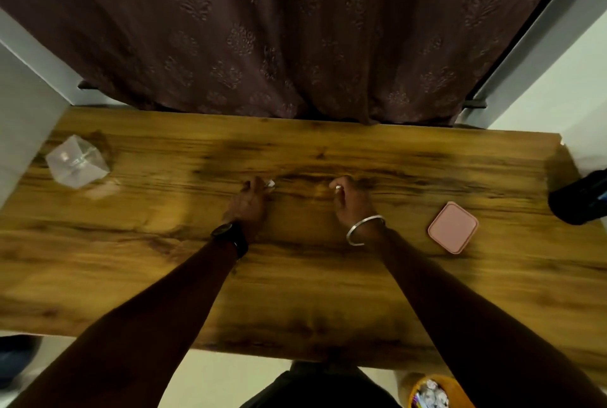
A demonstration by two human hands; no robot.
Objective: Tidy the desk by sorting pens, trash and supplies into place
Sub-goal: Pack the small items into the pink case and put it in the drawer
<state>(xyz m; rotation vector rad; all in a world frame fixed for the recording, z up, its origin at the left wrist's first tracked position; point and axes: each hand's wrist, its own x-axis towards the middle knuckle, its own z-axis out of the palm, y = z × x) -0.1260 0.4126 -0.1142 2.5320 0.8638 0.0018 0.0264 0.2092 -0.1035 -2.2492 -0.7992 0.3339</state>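
Observation:
Both my hands lie on the wooden desk (295,276) near its middle. My left hand (251,200) has its fingers curled round a small white scrap (270,183) that pokes out past the fingertips. My right hand (349,199), with a silver bangle on the wrist, is curled with a small pale bit (337,187) at its fingertips. A clear square plastic holder (77,161) stands at the desk's far left. A pink square box (453,227) lies flat to the right of my right hand. The picture is blurred.
A dark curtain (295,29) hangs behind the desk's far edge. A black object (579,199) juts in at the right edge. On the floor below the desk's near edge stands an orange bin (437,391) with crumpled trash in it. Walls close in on both sides.

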